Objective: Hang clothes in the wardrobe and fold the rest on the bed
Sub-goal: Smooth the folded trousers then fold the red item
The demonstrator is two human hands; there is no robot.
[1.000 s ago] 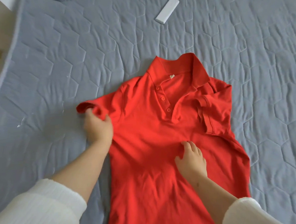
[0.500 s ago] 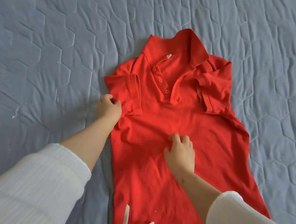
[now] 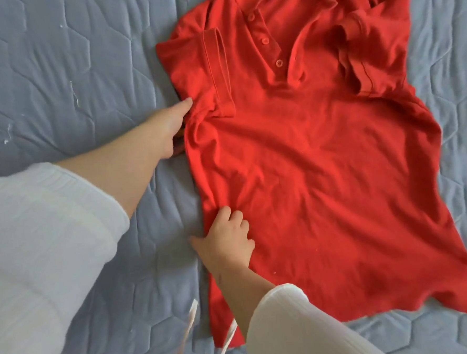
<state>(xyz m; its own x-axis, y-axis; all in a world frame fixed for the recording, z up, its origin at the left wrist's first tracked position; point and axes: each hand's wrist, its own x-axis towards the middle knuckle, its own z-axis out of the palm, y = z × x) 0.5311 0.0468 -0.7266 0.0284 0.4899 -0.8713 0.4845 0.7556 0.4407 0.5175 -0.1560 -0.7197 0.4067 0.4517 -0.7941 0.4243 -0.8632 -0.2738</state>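
On grey bed (image 3: 69, 63), red polo shirt (image 3: 321, 157) flat, sleeves folded in. Right hand (image 3: 225, 243) bunches side edge; left hand (image 3: 169, 126) fingers hidden under same edge, grip unclear tbh. Wide stretch of bed beside.

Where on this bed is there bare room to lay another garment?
The widest bare quilt lies upper left, bordered by the red polo shirt and the left forearm. A narrower strip runs down the shirt's right side. Crowded: the shirt's left edge, where the left hand and right hand touch it.
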